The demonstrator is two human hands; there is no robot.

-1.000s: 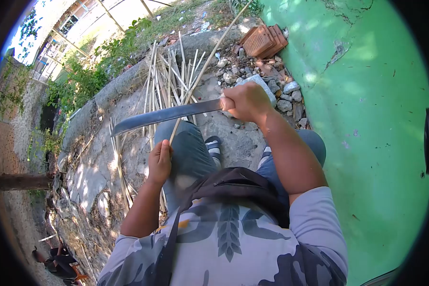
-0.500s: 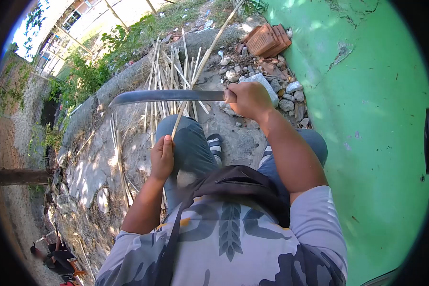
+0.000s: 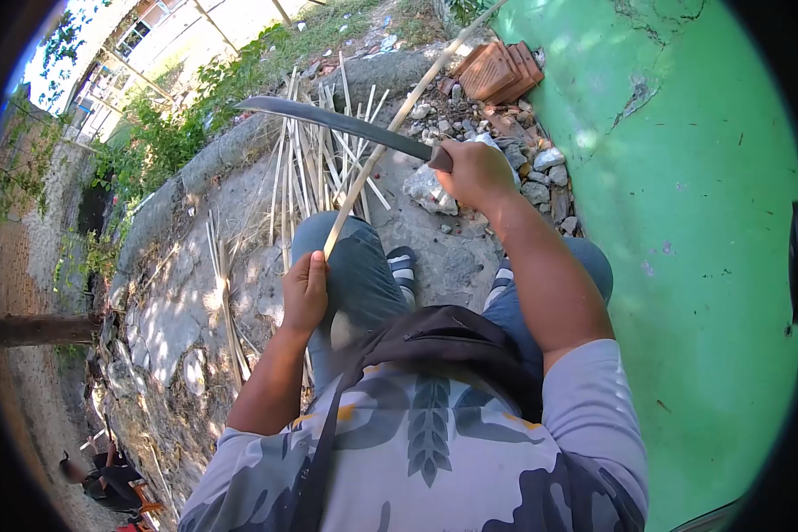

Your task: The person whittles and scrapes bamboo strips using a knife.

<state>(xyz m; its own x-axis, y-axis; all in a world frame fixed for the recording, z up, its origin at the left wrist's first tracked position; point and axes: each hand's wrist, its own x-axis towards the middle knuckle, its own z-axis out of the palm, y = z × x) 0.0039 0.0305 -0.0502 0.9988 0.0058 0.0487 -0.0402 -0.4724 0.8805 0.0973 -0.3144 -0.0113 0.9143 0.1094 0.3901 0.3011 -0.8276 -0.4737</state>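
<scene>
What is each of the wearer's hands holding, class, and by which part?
The right grip holds the machete by its handle. The left grip holds the strip at the lower end of its visible length.

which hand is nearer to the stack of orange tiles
Right. The right hand, holding the machete, is short of the tiles, with rubble between; the left hand, by the left knee, is farther back.

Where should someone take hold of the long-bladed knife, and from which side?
Best by its handle, I'd judge, coming from the person's right: the long blade extends leftward from it, so a grip there should stay clear of the metal. The right hand closes around that end, hiding most of it.
</scene>
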